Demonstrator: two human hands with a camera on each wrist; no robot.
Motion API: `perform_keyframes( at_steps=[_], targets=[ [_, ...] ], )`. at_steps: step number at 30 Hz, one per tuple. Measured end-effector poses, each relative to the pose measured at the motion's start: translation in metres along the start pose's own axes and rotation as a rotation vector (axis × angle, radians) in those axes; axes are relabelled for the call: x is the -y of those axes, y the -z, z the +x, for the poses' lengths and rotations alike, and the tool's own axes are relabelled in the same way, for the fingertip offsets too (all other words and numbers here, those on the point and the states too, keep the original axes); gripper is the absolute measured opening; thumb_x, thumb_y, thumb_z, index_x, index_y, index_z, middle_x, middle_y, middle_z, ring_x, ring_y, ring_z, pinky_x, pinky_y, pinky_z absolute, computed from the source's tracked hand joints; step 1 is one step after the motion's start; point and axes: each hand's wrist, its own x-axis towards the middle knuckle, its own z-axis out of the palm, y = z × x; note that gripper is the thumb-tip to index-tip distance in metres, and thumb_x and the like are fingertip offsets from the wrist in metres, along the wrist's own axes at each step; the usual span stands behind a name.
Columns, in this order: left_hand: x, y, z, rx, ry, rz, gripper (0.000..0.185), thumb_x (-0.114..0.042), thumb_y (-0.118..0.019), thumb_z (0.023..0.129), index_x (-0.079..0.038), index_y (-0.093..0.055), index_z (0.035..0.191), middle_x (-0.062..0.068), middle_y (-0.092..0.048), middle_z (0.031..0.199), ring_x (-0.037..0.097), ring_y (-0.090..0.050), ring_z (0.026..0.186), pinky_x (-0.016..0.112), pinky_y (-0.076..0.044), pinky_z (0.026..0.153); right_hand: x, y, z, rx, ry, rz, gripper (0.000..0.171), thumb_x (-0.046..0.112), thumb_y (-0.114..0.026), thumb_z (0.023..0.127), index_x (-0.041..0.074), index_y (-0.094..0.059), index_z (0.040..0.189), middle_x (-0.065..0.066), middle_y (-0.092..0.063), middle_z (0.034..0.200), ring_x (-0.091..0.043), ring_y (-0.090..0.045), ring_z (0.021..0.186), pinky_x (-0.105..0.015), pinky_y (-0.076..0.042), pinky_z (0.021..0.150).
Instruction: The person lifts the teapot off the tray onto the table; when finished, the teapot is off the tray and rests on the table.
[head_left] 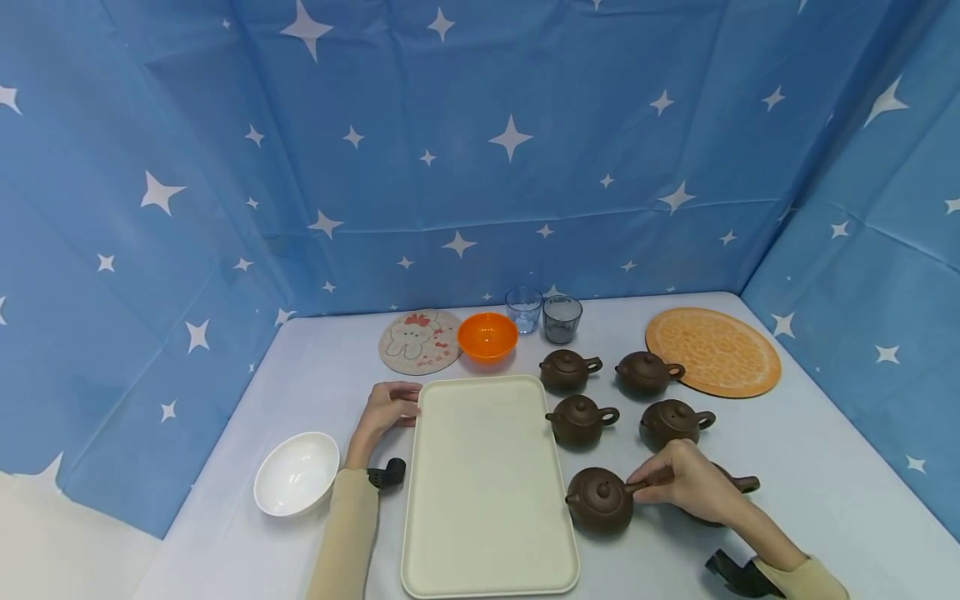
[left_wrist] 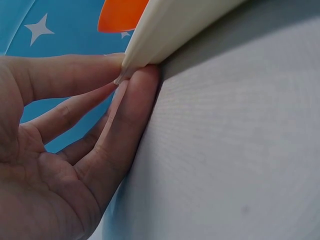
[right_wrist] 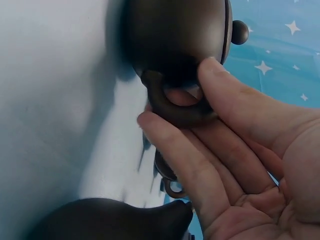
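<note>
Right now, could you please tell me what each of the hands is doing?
Left hand: open, fingertips touching the cream tray edge.
Right hand: pinching the handle of the nearest brown teapot.

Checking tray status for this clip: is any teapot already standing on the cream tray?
No: in the head view the cream tray carries nothing, and all six brown teapots stand on the table to its right.
</note>
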Motion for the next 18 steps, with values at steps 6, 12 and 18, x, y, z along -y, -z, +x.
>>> perform_keyframes(
  at_steps=[6,12,18],
  targets=[
    [0.001,-0.001,0.000,-0.009,-0.004,0.010,0.047,0.013,-0.062,0.073,0.011,-0.059,0.120,0.023,-0.062,0.102,0.014,-0.064,0.069,0.029,-0.062,0.061,0.002,0.000,-0.001,0.017,-0.019,-0.013,0.012,0.008,-0.080,0.072,0.010,-0.078,0.084,0.005,-0.074,0.078,-0.002,-0.064,0.071,-0.019,-0.053,0.058],
    [-0.017,-0.001,-0.011,0.028,0.002,0.002,0.049,0.014,-0.062,0.072,0.015,-0.056,0.121,0.031,-0.059,0.106,0.017,-0.065,0.071,0.034,-0.062,0.065,0.004,0.000,-0.001,0.024,-0.033,-0.021,0.013,0.008,-0.080,0.073,0.010,-0.078,0.085,0.004,-0.074,0.079,-0.003,-0.065,0.072,-0.019,-0.054,0.059],
    [-0.015,0.000,-0.009,0.019,0.004,0.012,0.048,0.015,-0.062,0.072,0.014,-0.057,0.120,0.030,-0.061,0.105,0.018,-0.066,0.071,0.035,-0.062,0.064,0.006,0.000,0.000,0.040,-0.038,-0.020,0.015,0.011,-0.079,0.074,0.009,-0.077,0.089,0.001,-0.074,0.084,-0.005,-0.067,0.077,-0.020,-0.058,0.064]
  ],
)
